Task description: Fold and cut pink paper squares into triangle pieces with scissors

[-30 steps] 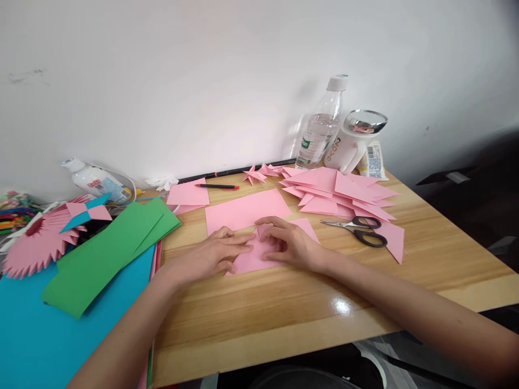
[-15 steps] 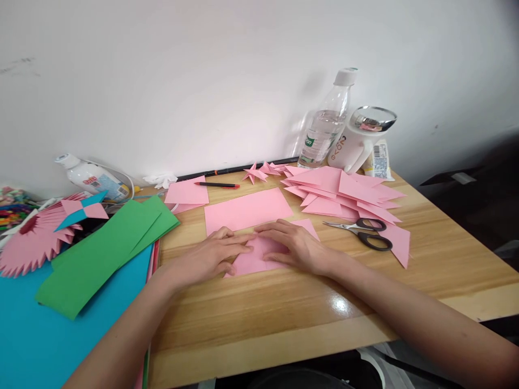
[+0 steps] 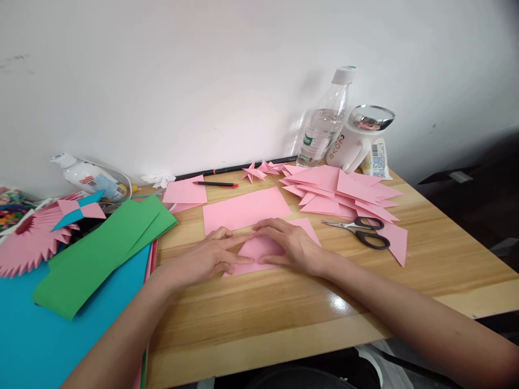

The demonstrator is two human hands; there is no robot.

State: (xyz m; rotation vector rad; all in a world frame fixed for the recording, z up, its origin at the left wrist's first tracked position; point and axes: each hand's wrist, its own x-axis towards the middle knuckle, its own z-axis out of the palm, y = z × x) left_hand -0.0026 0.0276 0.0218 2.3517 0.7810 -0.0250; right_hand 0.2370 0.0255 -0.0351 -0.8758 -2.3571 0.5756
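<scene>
Pink sheet (image 3: 263,247) on worktop (image 3: 227,313), under left hand (image 3: 203,260), fingers slightly spread, and right hand (image 3: 298,246), fingers arched, thumb apart; no clear grip, likely laid there to steady it (any pinch hard to tell).

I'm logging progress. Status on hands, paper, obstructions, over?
Left hand, right hand on near pink sheet. Nothing but hands seen on it. Second pink sheet just beyond. Scissors to the right, apart from both hands.

Pink paper (image 3: 263,247) and scissors (image 3: 353,226) mark a craft desk (image 3: 259,319).
</scene>
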